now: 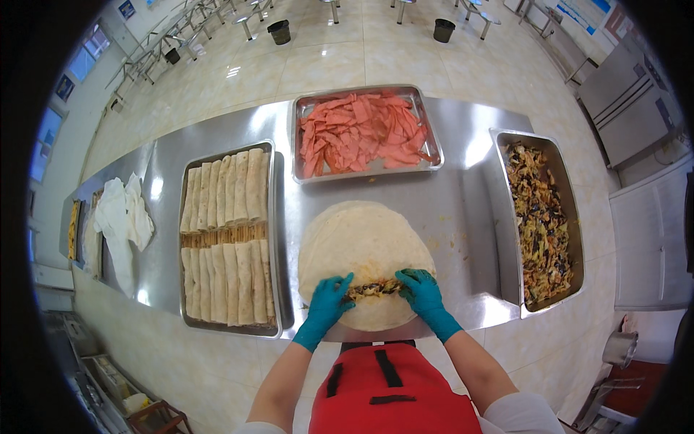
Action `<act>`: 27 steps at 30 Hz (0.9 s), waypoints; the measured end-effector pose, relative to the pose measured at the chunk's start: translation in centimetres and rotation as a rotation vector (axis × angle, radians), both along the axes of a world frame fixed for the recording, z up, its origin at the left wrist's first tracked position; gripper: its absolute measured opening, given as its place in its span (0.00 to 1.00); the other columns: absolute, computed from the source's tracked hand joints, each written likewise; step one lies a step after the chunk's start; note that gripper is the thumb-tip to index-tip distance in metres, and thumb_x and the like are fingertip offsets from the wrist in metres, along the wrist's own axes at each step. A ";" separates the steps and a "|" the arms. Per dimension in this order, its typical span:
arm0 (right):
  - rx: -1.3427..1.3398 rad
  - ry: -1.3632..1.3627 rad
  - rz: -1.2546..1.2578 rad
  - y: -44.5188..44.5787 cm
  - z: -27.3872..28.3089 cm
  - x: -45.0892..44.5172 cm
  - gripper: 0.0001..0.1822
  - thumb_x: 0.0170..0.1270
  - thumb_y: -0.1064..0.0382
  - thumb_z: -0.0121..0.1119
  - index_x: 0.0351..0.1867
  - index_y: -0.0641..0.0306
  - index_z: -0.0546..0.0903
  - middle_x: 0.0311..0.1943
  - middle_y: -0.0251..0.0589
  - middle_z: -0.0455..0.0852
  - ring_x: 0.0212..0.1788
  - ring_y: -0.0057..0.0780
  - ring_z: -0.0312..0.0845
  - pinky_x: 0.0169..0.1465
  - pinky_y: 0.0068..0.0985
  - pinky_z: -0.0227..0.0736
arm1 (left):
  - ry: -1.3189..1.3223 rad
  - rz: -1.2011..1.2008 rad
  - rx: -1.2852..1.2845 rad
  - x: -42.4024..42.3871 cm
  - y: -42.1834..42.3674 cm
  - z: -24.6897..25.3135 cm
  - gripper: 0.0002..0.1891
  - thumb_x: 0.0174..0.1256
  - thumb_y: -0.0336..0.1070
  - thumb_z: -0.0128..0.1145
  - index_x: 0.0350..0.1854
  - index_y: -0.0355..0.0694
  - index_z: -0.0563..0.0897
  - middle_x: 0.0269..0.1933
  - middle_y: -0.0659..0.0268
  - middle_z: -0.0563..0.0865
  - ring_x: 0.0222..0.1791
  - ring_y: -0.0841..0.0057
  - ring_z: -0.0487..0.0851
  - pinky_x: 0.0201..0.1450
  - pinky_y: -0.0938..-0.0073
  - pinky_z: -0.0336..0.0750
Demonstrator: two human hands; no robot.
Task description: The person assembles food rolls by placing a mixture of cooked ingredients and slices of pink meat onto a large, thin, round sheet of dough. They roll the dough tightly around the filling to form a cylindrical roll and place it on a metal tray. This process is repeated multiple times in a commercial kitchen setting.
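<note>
A stack of round flatbreads [355, 233] lies on the steel table before me. Across the lower part of the top one runs a narrow strip of chopped vegetable filling [374, 290], with a few shreds scattered above it. My left hand [328, 304], in a teal glove, touches the strip's left end, thumb and fingers spread on either side. At the right end my right hand [425, 295], gloved alike, has its fingertips against the filling, thumb apart from the fingers. Neither hand lifts anything off the bread. The gloves hide the strip's very ends.
Left stands a steel tray [277, 260] with two rows of rolled flatbreads [225, 282]. Behind the stack, another tray [368, 174] holds pink slices [363, 130]. A deep steel pan [499, 228] of chopped filling [537, 228] stands right. White cloths [122, 217] lie far left.
</note>
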State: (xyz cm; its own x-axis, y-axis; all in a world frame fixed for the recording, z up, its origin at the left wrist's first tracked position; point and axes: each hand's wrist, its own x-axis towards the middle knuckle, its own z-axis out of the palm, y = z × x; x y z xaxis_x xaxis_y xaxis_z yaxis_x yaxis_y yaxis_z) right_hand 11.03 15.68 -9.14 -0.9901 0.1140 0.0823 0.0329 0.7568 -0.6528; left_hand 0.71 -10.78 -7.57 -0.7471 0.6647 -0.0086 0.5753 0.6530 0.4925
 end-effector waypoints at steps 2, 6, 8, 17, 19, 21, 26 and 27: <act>-0.117 -0.016 -0.034 -0.3 1.4 0.0 0.28 0.51 0.71 0.69 0.57 0.49 0.82 0.53 0.44 0.82 0.56 0.46 0.76 0.59 0.36 0.74 | -0.053 0.043 -0.032 -0.1 -0.8 0.4 0.39 0.50 0.41 0.74 0.69 0.55 0.73 0.55 0.58 0.78 0.49 0.59 0.79 0.50 0.64 0.78; -0.123 0.010 -0.048 0.3 1.8 0.5 0.32 0.53 0.75 0.65 0.63 0.52 0.77 0.59 0.49 0.78 0.61 0.48 0.72 0.62 0.39 0.71 | -0.217 0.118 -0.081 0.0 -2.3 0.9 0.37 0.51 0.41 0.73 0.68 0.54 0.74 0.54 0.59 0.78 0.47 0.62 0.81 0.48 0.64 0.79; -0.044 0.085 -0.144 0.8 1.2 1.2 0.33 0.55 0.76 0.63 0.65 0.54 0.76 0.61 0.51 0.76 0.63 0.49 0.70 0.63 0.39 0.70 | -0.275 0.137 -0.081 0.1 -3.4 -0.9 0.36 0.51 0.41 0.73 0.67 0.53 0.75 0.54 0.60 0.78 0.46 0.64 0.82 0.47 0.66 0.79; -0.298 -0.047 -0.367 -2.8 1.4 2.2 0.28 0.61 0.76 0.53 0.66 0.65 0.72 0.61 0.60 0.76 0.63 0.56 0.71 0.65 0.41 0.68 | -0.418 0.133 -0.104 -2.8 -2.1 3.3 0.32 0.53 0.40 0.73 0.64 0.51 0.79 0.52 0.63 0.80 0.41 0.68 0.84 0.46 0.69 0.80; -0.469 -0.059 -0.417 -3.2 1.4 2.5 0.29 0.61 0.77 0.52 0.67 0.65 0.71 0.62 0.61 0.75 0.64 0.55 0.72 0.64 0.39 0.69 | -0.352 0.207 0.055 -6.2 -1.0 4.3 0.28 0.56 0.40 0.71 0.62 0.48 0.80 0.52 0.61 0.81 0.39 0.67 0.85 0.44 0.69 0.80; -0.397 -0.092 -0.378 -3.5 1.2 2.7 0.31 0.59 0.79 0.51 0.67 0.59 0.74 0.58 0.55 0.80 0.48 0.46 0.79 0.51 0.30 0.74 | -0.192 0.219 0.116 -11.3 1.2 5.0 0.26 0.58 0.38 0.70 0.61 0.46 0.80 0.52 0.60 0.82 0.39 0.66 0.85 0.44 0.70 0.80; -0.295 -0.070 -0.326 -2.6 6.6 0.3 0.29 0.59 0.78 0.55 0.61 0.46 0.81 0.41 0.50 0.87 0.31 0.39 0.83 0.37 0.29 0.78 | -0.022 0.156 0.310 -23.1 11.2 4.0 0.15 0.60 0.32 0.65 0.51 0.42 0.85 0.45 0.57 0.84 0.41 0.61 0.84 0.45 0.65 0.78; -0.237 -0.176 -0.290 -2.4 7.0 0.2 0.27 0.59 0.74 0.57 0.60 0.46 0.82 0.43 0.48 0.87 0.36 0.40 0.83 0.41 0.31 0.79 | 0.001 0.095 0.322 -24.8 13.7 3.0 0.14 0.60 0.30 0.64 0.49 0.41 0.85 0.45 0.57 0.85 0.42 0.60 0.84 0.45 0.64 0.78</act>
